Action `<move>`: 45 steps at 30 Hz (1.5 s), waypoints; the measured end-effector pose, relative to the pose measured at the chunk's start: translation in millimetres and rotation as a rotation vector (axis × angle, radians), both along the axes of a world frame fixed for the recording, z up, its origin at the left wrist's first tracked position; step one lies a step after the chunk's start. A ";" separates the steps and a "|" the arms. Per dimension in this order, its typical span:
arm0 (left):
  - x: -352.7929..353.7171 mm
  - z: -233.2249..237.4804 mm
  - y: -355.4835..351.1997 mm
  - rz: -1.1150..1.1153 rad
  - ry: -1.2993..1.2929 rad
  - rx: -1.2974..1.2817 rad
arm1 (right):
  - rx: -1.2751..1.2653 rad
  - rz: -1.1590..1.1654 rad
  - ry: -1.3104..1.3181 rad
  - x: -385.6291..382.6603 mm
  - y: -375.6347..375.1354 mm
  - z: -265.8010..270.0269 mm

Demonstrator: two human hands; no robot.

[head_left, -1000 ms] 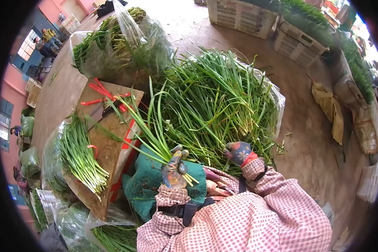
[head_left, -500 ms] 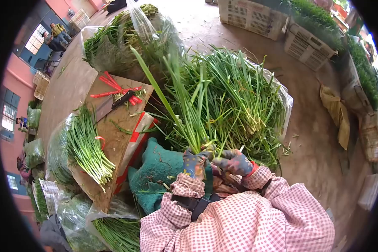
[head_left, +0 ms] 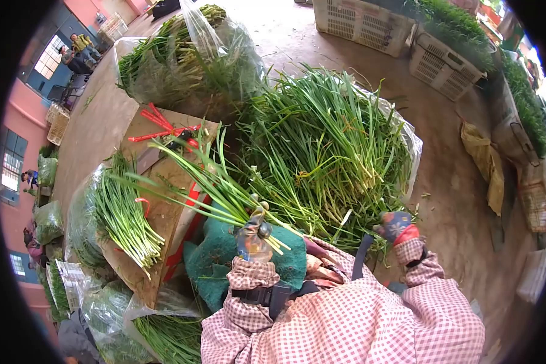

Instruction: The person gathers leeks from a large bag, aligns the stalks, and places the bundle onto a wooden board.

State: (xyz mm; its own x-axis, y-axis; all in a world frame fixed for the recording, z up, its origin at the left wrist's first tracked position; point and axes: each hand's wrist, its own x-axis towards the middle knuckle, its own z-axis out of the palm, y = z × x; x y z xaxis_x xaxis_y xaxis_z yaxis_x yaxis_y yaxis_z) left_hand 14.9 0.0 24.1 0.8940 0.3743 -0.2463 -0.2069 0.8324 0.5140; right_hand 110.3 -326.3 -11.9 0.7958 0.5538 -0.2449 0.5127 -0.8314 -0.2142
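A small bunch of garlic chives (head_left: pixel 224 203) is gripped in my gloved left hand (head_left: pixel 253 238). Its pale cut ends point down to the right, and its leaves spread up to the left. My gloved right hand (head_left: pixel 398 228) is beside the lower right edge of a large heap of loose garlic chives (head_left: pixel 327 139); its fingers are mostly hidden. On the wooden board (head_left: pixel 175 218) to the left lies a bundle of garlic chives (head_left: pixel 126 215) bound with a red tie. Red strips (head_left: pixel 161 126) and a partly covered knife (head_left: pixel 148 156) are farther up the board.
A plastic bag of greens (head_left: pixel 188 67) stands behind the board. Crates (head_left: pixel 364 27) filled with greens line the upper right. Green cloth (head_left: pixel 215 261) lies under my left hand. Bagged greens (head_left: pixel 109 309) are at lower left, and people (head_left: pixel 82 51) sit far back.
My left hand has moved slightly left and tipped the bunch from upright to leaning left. My right hand has left the stalk ends and moved right, to the heap's edge.
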 end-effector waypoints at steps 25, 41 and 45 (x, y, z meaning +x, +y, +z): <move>-1.8 -5.1 7.1 -0.147 -0.194 -0.187 | 0.778 -0.318 0.549 4.9 140.6 41.2; -11.1 -27.7 -5.7 -0.069 0.414 0.617 | 0.549 0.339 0.124 -37.2 144.3 45.1; 3.1 29.9 1.9 0.247 0.592 0.489 | 0.407 0.254 0.159 -34.5 107.9 28.6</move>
State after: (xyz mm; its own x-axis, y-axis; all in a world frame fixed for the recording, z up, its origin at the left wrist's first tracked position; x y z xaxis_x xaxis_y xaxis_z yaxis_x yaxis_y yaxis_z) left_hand 18.0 1.9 53.9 0.5436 0.7320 -0.4106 0.0655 0.4508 0.8902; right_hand 75.8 -218.4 16.7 0.5943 0.8006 -0.0758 0.6226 -0.5177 -0.5868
